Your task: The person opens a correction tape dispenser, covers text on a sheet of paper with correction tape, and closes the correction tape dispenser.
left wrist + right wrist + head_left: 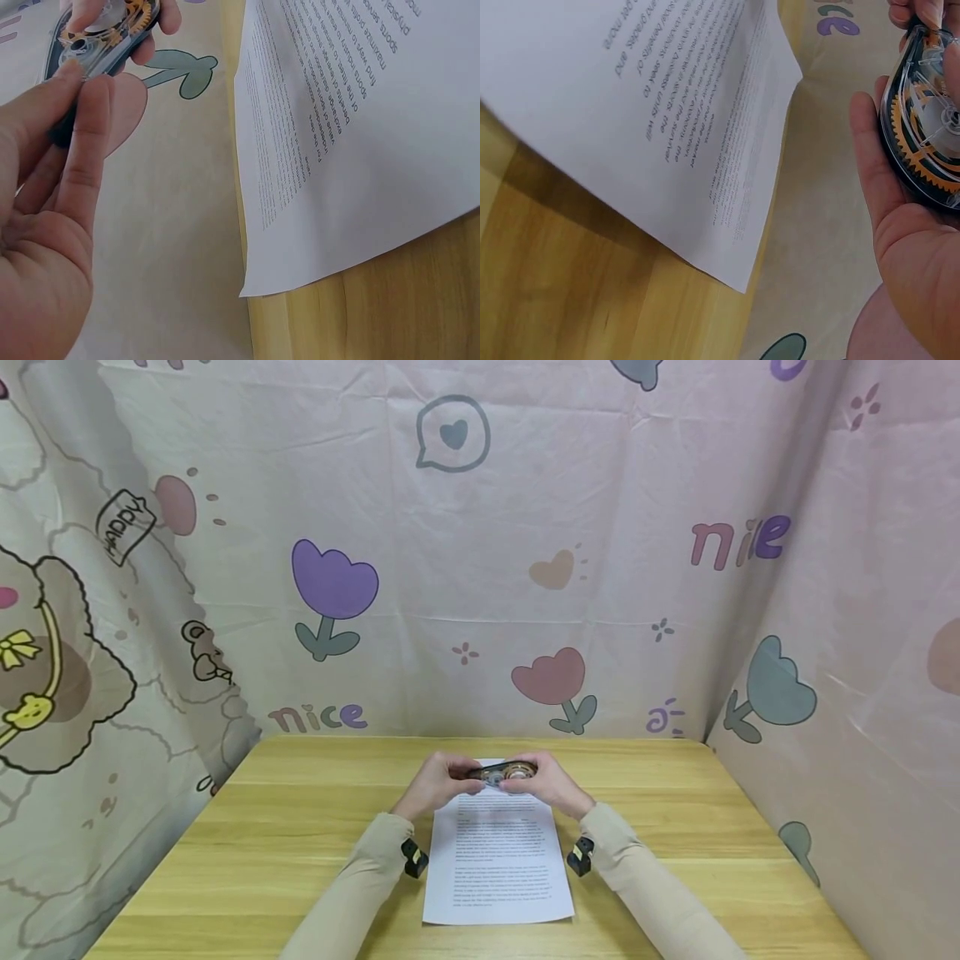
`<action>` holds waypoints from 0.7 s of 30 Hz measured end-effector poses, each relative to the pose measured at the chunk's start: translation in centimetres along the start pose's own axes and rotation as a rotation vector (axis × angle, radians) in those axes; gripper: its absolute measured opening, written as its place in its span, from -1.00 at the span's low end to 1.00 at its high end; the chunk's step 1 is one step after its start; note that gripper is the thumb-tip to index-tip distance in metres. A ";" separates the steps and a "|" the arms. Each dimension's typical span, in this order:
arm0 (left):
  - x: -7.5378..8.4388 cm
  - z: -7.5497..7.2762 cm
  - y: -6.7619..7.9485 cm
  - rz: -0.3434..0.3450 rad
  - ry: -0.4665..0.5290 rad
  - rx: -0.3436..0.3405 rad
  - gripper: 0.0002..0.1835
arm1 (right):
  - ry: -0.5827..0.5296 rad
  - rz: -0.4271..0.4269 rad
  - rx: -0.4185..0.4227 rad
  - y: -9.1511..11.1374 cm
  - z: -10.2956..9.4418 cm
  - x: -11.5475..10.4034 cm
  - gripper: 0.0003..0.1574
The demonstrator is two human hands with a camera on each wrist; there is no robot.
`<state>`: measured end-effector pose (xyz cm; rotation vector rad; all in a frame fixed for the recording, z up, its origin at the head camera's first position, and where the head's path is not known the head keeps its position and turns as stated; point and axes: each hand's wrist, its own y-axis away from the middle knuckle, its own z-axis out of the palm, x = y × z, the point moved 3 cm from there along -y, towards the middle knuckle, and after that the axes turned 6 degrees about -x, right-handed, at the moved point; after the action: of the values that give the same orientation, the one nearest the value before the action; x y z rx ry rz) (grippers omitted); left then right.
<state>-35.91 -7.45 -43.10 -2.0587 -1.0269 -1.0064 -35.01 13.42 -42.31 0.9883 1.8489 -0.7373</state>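
Note:
A correction tape dispenser (495,776) with a clear case, dark edge and orange gears is held between both hands above the far end of a printed sheet (501,860). My left hand (441,781) pinches its narrow end between thumb and fingers. In the left wrist view the left thumb lies on the clear case of the correction tape (112,41). My right hand (547,783) grips the wide end, and in the right wrist view its fingers lie along the dark edge of the correction tape (909,150). Part of the wide end is cut off there.
The sheet lies lengthwise on a wooden table (285,843), its near corners slightly lifted. Behind the table and at both sides hangs a printed curtain (450,552) with flowers and lettering. Each wrist carries a small black camera (413,858).

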 end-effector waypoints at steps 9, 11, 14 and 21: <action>-0.2 0.5 -0.3 0.039 -0.012 -0.030 -0.75 | 0.060 -0.010 0.006 -0.7 0.2 2.0 -0.55; -0.2 0.5 -0.3 0.041 -0.015 -0.034 -0.76 | 0.073 -0.016 -0.001 -0.8 0.3 2.0 -0.54; -0.1 0.3 -0.2 0.034 -0.026 -0.040 -0.76 | 0.120 -0.024 -0.018 -0.8 0.3 2.0 -0.55; -0.2 -0.4 -0.1 -0.045 -0.079 -0.004 -0.80 | 0.304 -0.084 -0.076 -1.1 0.7 2.0 -0.66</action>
<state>-36.20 -7.75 -43.07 -2.1023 -1.1167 -0.9565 -36.24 12.94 -44.26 1.0229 2.1757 -0.5851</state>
